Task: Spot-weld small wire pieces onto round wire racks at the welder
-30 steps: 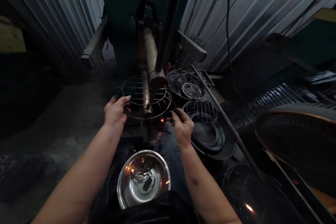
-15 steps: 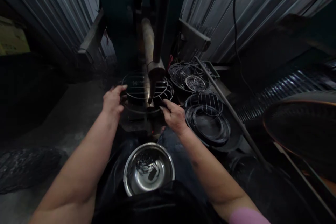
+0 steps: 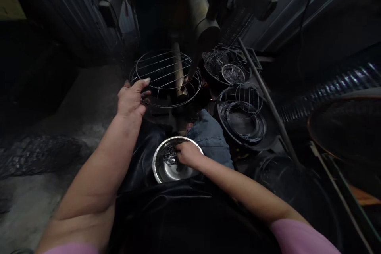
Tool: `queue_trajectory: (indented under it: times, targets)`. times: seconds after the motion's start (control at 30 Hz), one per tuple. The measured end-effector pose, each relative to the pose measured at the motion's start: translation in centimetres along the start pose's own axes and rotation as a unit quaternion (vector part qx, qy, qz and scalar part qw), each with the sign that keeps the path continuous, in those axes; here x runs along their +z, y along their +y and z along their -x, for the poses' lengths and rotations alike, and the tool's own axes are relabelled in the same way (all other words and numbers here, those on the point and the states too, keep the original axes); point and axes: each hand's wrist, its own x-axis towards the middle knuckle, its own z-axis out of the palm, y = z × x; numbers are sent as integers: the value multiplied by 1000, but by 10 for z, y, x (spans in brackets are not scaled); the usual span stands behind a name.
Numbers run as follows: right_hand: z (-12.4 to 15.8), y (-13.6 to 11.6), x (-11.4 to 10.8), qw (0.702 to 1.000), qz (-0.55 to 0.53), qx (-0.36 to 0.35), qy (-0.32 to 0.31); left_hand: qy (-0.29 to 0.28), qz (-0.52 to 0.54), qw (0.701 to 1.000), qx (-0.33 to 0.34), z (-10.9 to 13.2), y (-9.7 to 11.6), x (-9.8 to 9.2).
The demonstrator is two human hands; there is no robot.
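My left hand (image 3: 131, 99) grips the near left rim of a round wire rack (image 3: 166, 77) that sits under the tip of a welding machine's electrode arm (image 3: 205, 33). My right hand (image 3: 186, 154) reaches down into a shiny steel bowl (image 3: 166, 168) on my lap. Its fingers are curled over a tangle of small wire pieces (image 3: 169, 152) inside the bowl. Whether those fingers hold any of the pieces is hidden.
A dark basin (image 3: 242, 121) with wire rings and a small wire rack stands right of the welder. Another basin of wire racks (image 3: 228, 69) sits behind it. A long metal rod (image 3: 268, 99) slants across the right side. Corrugated metal sheets line both sides.
My right hand has left the rack's right rim and dropped back into the steel bowl. My left hand stays on the rack. My head has tilted down.
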Motion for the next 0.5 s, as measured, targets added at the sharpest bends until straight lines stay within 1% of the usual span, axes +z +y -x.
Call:
queue_trajectory:
  times: [0.1,0.2,0.27,0.37,0.43,0.5]
  targets:
    - [-12,-7,21,999,12,44,-10,-9,4,1000,6,3,-1,-2]
    - [-17,-7,30,997,-13,68,-20,-9,8,1000,7,1,-2,-2]
    - [-15,-1,28,996,-51,73,-17,-7,9,1000,6,0,-2,-2]
    - [-10,11,19,987,-148,67,-14,-12,8,1000,2,1,0,-3]
    - [-7,19,13,970,-232,65,-12,-16,5,1000,3,0,3,-3]
    - [-3,24,8,945,-320,68,-12,-18,4,1000,3,-1,6,-3]
